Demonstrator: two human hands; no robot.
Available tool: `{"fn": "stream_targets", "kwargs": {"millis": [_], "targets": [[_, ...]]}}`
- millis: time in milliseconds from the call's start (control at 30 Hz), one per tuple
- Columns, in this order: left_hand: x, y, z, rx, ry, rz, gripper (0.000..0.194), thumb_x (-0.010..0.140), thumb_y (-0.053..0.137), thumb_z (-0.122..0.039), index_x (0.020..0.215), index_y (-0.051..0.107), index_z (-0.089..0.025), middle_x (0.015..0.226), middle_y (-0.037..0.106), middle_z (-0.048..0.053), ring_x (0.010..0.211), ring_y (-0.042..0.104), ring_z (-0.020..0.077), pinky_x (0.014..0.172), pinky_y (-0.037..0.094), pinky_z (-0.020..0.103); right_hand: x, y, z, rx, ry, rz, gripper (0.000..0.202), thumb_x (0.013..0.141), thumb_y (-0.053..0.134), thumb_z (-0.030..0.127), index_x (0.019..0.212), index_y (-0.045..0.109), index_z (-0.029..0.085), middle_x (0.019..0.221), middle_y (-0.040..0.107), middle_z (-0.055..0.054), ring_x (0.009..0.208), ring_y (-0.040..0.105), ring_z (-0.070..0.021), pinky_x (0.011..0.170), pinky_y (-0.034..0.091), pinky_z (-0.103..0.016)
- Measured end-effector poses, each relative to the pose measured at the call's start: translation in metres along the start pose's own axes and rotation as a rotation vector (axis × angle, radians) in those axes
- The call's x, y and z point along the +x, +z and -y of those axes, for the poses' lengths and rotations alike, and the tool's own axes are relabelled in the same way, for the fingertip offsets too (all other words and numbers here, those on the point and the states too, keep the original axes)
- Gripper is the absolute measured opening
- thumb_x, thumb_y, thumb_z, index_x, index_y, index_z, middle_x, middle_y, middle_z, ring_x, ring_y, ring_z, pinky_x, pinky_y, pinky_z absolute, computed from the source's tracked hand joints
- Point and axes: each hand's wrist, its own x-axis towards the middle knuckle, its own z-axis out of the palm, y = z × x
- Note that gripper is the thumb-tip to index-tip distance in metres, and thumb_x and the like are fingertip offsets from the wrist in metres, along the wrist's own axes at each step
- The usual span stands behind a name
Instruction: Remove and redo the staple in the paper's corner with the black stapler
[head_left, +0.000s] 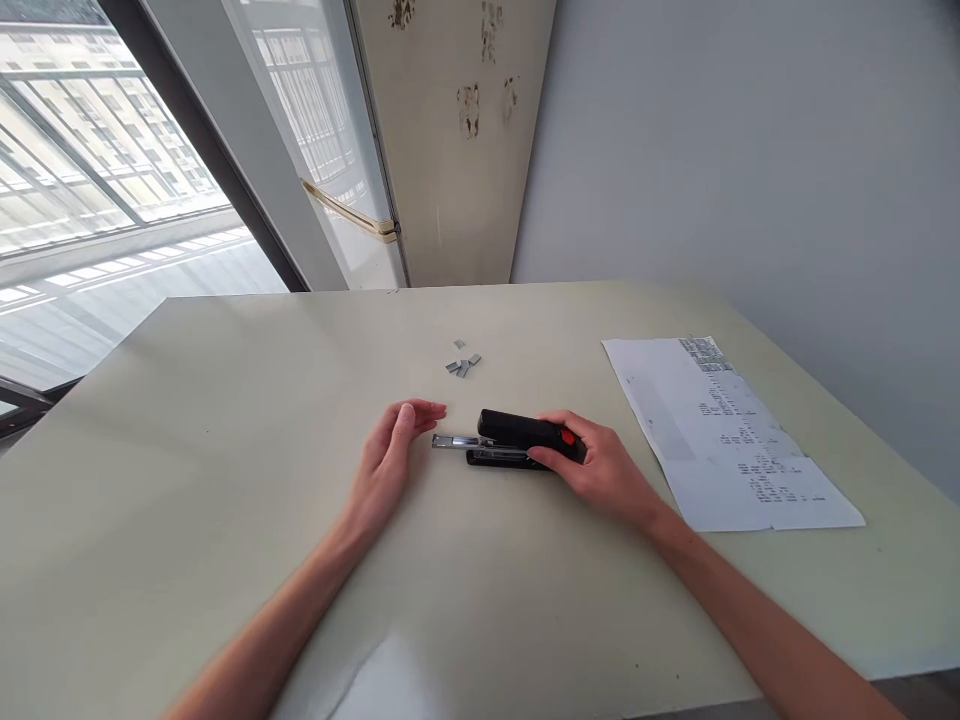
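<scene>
A black stapler [517, 430] with a red spot at its right end lies on the pale table [225, 480]. Its metal tray [454, 441] sticks out to the left. My right hand [600, 460] grips the stapler's right end between thumb and fingers. Just left of the tray's tip is my left hand [394, 445], its fingers pointing right and apart from the thumb, with nothing seen in it. Beyond the stapler lie several small grey staple strips [463, 367], with one more piece [459, 344] slightly farther back.
On the right side of the table is a white printed sheet [720, 440]. A grey wall [735, 150] rises behind and to the right. At the back stands a beige panel [450, 180] with brown marks, beside a window [97, 150] on the left.
</scene>
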Motion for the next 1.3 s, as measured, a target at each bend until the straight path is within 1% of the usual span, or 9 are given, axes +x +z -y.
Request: {"fn": "stream_targets", "kwargs": {"millis": [200,300,433,633,833,933,1033,1133,1300], "targets": [[0.003,0.003,-0.003,-0.692,-0.330,0.165,0.044,0.107,0.052,-0.046,0.105,0.076,-0.010,0.113,0.077,0.016,0.112,0.073,0.0294,0.106,0.053,0.040,-0.002,-0.002,0.010,0.312,0.228,0.162,0.043,0.088,0.074,0.061,0.113,0.072,0.026,0.104,0.075,-0.004,0.094,0.068,-0.0223,0.081,0.051,-0.033],[0.000,0.008,-0.005,-0.882,-0.445,0.153,0.043,0.109,0.048,-0.038,0.105,0.076,-0.006,0.108,0.077,0.017,0.106,0.075,0.0273,0.102,0.057,0.038,-0.001,-0.003,0.010,0.484,0.337,0.276,0.049,0.085,0.079,0.060,0.118,0.070,0.024,0.110,0.076,-0.005,0.086,0.073,-0.0210,0.082,0.056,-0.035],[-0.004,0.013,-0.009,-0.999,-0.542,0.086,0.039,0.109,0.046,-0.032,0.106,0.073,-0.004,0.102,0.074,0.017,0.101,0.074,0.0264,0.093,0.061,0.037,-0.001,-0.003,0.010,0.620,0.460,0.372,0.054,0.085,0.081,0.056,0.124,0.067,0.022,0.099,0.076,-0.005,0.075,0.075,-0.0200,0.077,0.062,-0.036],[-0.003,0.015,-0.015,-1.049,-0.591,0.037,0.036,0.109,0.041,-0.026,0.106,0.070,-0.005,0.095,0.068,0.014,0.093,0.072,0.0237,0.084,0.063,0.035,-0.002,-0.003,0.010,0.725,0.523,0.394,0.053,0.085,0.083,0.052,0.126,0.066,0.023,0.104,0.075,-0.005,0.082,0.072,-0.0181,0.077,0.066,-0.034],[-0.001,0.013,-0.010,-1.038,-0.595,0.000,0.031,0.107,0.042,-0.022,0.105,0.069,-0.006,0.091,0.064,0.012,0.087,0.069,0.0205,0.080,0.061,0.032,-0.003,-0.004,0.010,0.693,0.441,0.392,0.049,0.087,0.080,0.054,0.124,0.066,0.025,0.104,0.073,-0.004,0.080,0.071,-0.0184,0.077,0.065,-0.037],[0.001,0.008,-0.006,-0.972,-0.529,-0.049,0.025,0.104,0.048,-0.020,0.097,0.069,-0.008,0.082,0.058,0.006,0.073,0.061,0.0145,0.071,0.057,0.026,-0.005,-0.004,0.011,0.603,0.311,0.309,0.046,0.088,0.078,0.054,0.124,0.065,0.028,0.108,0.073,-0.003,0.083,0.073,-0.0199,0.081,0.061,-0.037],[-0.002,0.003,-0.007,-0.704,-0.382,-0.062,0.017,0.099,0.060,-0.024,0.095,0.070,-0.011,0.070,0.040,-0.004,0.055,0.038,0.0077,0.054,0.042,0.020,-0.007,-0.002,0.010,0.447,0.172,0.112,0.041,0.089,0.078,0.052,0.121,0.067,0.029,0.111,0.073,-0.004,0.099,0.071,-0.0228,0.088,0.057,-0.036],[-0.009,0.001,-0.011,-0.182,-0.204,-0.066,0.029,0.099,0.062,-0.037,0.121,0.069,-0.019,0.066,0.029,-0.007,0.054,0.026,0.0098,0.049,0.026,0.021,-0.007,0.002,0.008,0.310,0.064,-0.052,0.036,0.089,0.077,0.049,0.118,0.068,0.030,0.116,0.072,-0.004,0.109,0.067,-0.0245,0.089,0.056,-0.036],[-0.019,0.005,-0.008,0.330,-0.012,-0.064,0.054,0.100,0.058,-0.040,0.151,0.053,-0.021,0.071,0.035,-0.007,0.061,0.032,0.0132,0.059,0.030,0.026,-0.007,0.011,0.003,0.177,-0.026,-0.181,0.034,0.091,0.074,0.047,0.119,0.068,0.030,0.111,0.074,-0.004,0.100,0.068,-0.0238,0.085,0.057,-0.037]]}}
